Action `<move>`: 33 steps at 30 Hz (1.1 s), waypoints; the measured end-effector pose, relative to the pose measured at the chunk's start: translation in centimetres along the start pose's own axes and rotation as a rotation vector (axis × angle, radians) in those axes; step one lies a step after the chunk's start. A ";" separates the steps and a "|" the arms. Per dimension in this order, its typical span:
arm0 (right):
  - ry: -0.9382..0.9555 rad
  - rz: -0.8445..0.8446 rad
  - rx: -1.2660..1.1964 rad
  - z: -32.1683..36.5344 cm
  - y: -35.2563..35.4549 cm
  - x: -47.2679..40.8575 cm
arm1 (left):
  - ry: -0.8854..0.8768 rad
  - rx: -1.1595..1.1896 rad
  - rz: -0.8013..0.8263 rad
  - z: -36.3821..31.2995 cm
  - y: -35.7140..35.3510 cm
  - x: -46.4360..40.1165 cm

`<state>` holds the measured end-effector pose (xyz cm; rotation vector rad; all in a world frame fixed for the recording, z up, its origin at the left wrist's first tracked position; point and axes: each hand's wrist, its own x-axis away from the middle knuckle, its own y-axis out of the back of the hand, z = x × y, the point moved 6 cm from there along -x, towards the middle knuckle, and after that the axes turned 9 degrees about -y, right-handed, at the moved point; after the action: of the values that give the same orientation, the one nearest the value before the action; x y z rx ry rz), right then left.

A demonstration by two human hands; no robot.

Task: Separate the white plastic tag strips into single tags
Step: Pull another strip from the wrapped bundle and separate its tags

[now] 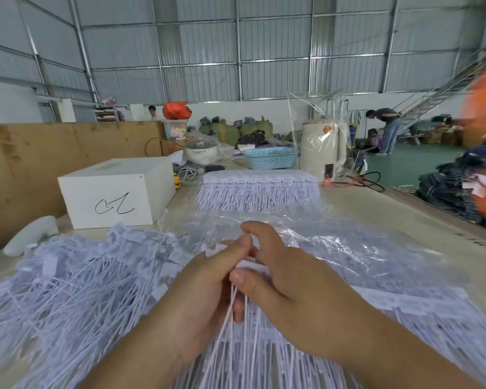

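White plastic tag strip (pixel 243 279) pinched between both hands at table centre, tails hanging toward the wearer. Left hand (pixel 208 287) and right hand (pixel 286 279) curl on it, likely to twist tags apart. Loose single tags (pixel 76 276) heaped left; whole strips (pixel 257 189) stacked beyond.

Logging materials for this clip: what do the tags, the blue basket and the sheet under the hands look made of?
Tag strip pinched by both hands: thin matte white plastic, with fine flexible tails. Blue basket: moulded plastic, judging by its perforated lattice wall. Sheet: clear glossy plastic film, wrinkled and glinting, probably bags.
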<state>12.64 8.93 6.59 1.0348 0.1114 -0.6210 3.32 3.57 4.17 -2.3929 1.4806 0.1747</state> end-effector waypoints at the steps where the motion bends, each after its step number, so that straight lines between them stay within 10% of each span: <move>1: -0.008 0.006 0.015 0.1 0.0 0.0 | -0.008 -0.015 0.032 -0.1 0.0 0.0; 21: -0.072 0.112 -0.048 -1.2 0.4 -0.6 | -0.096 -0.206 -0.019 -0.5 1.7 -0.6; 33: 0.052 -0.243 -0.354 0.2 0.8 -0.1 | -0.036 0.338 -0.177 0.0 0.6 -0.3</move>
<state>12.92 9.07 7.38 0.6990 0.3835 -0.7628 2.66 3.61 4.17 -2.2158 1.1678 -0.0686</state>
